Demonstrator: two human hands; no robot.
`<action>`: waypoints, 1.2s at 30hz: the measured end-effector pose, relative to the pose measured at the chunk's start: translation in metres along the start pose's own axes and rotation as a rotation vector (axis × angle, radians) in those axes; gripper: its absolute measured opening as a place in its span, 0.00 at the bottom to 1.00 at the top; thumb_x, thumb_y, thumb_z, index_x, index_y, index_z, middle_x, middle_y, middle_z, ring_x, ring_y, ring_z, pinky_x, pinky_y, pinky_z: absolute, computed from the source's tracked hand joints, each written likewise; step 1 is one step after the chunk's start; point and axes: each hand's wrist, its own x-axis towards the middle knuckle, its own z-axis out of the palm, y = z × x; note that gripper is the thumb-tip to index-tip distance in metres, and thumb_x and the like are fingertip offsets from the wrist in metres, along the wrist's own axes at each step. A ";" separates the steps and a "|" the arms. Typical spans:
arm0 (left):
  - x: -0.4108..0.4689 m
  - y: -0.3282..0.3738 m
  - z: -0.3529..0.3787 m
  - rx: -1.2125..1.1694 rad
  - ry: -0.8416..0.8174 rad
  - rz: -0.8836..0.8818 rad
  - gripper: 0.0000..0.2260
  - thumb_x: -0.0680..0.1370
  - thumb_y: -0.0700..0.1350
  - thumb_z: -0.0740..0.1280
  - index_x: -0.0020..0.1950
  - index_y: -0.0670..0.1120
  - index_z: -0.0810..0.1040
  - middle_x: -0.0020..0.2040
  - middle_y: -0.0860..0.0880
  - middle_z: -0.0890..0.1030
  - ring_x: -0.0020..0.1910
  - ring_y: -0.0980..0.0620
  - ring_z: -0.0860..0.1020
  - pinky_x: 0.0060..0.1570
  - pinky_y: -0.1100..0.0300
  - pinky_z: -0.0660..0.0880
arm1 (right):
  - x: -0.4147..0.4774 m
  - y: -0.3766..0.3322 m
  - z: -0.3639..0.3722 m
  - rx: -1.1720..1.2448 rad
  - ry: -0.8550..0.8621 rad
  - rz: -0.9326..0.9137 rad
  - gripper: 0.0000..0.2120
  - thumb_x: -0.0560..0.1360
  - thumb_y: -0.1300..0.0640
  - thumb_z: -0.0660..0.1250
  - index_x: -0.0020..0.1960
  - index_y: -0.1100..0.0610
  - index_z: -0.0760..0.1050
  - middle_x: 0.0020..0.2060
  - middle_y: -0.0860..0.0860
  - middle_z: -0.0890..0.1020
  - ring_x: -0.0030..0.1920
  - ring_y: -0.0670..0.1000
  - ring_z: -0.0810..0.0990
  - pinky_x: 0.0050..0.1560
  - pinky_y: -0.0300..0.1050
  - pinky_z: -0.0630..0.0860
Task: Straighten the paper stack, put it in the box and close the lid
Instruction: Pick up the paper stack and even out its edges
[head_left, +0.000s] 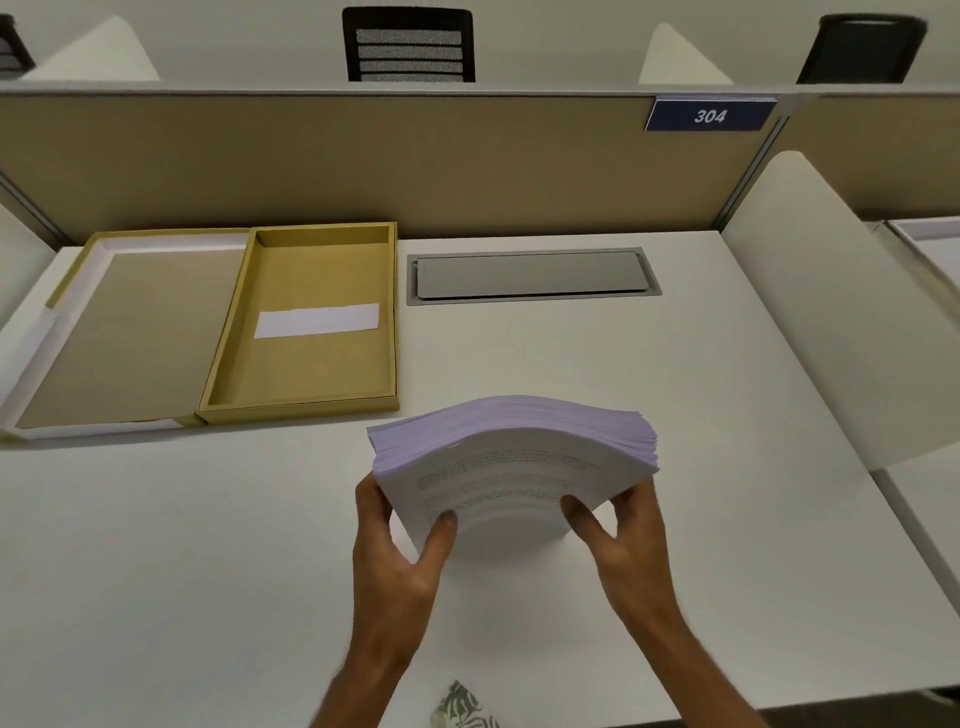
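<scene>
Upright, bowed paper stack (511, 467) — gripped by left hand (400, 540), right hand (618, 530).

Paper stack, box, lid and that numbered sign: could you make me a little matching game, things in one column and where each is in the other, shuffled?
Things:
1. paper stack
2. box
3. lid
4. sign

Places:
A. on the partition, upper right
B. open on the desk, a white label inside
C. held in both hands, bowed
D. lying flat at the far left, beside the box

Pairs: 1-C, 2-B, 3-D, 4-A
</scene>
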 end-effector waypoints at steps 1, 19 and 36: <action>0.001 0.010 0.001 -0.085 0.028 0.036 0.27 0.72 0.46 0.72 0.68 0.54 0.67 0.59 0.55 0.79 0.61 0.51 0.77 0.56 0.60 0.76 | -0.003 -0.012 0.001 0.091 0.029 -0.041 0.28 0.73 0.57 0.72 0.70 0.48 0.69 0.59 0.45 0.81 0.61 0.48 0.80 0.57 0.38 0.78; 0.036 0.075 0.039 -0.169 0.459 -0.141 0.09 0.81 0.53 0.60 0.41 0.57 0.72 0.39 0.53 0.75 0.38 0.56 0.74 0.37 0.58 0.71 | 0.024 -0.084 0.040 0.214 0.476 0.073 0.05 0.73 0.47 0.68 0.47 0.45 0.78 0.44 0.43 0.82 0.41 0.40 0.78 0.35 0.35 0.75; 0.024 0.035 -0.016 0.163 0.108 0.106 0.27 0.72 0.31 0.74 0.50 0.66 0.78 0.45 0.67 0.84 0.45 0.65 0.83 0.43 0.76 0.74 | 0.023 -0.049 -0.016 -0.060 -0.022 -0.116 0.24 0.77 0.68 0.70 0.58 0.38 0.79 0.50 0.42 0.86 0.51 0.44 0.84 0.49 0.31 0.77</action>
